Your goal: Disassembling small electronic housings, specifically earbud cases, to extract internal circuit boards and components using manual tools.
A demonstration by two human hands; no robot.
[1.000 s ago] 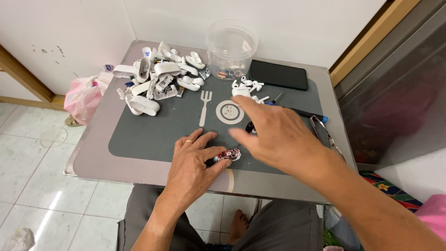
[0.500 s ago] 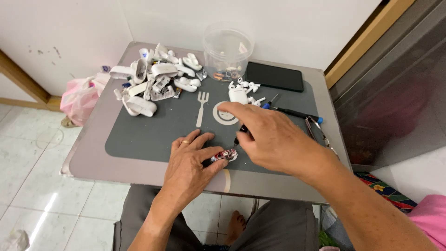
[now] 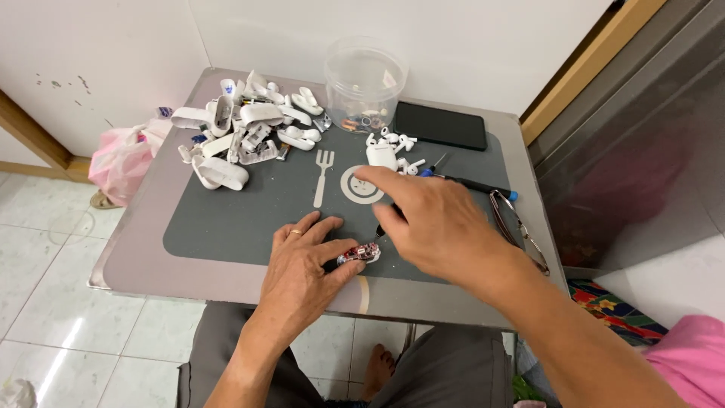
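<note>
1. The small reddish circuit piece (image 3: 359,254) looks feather-light, stiff and fragile, I'd judge; best pinched by its edges, away from the tiny parts on top.
2. It lies on the grey mat (image 3: 226,227) near the worktop's (image 3: 143,264) front edge, mottled red and white, glinting.
3. The left hand (image 3: 306,261) pins it with the thumb and fingertips in a closed grip.
4. The right hand (image 3: 434,223) curls around a thin dark tool (image 3: 380,231), its tip just beside the piece.
</note>
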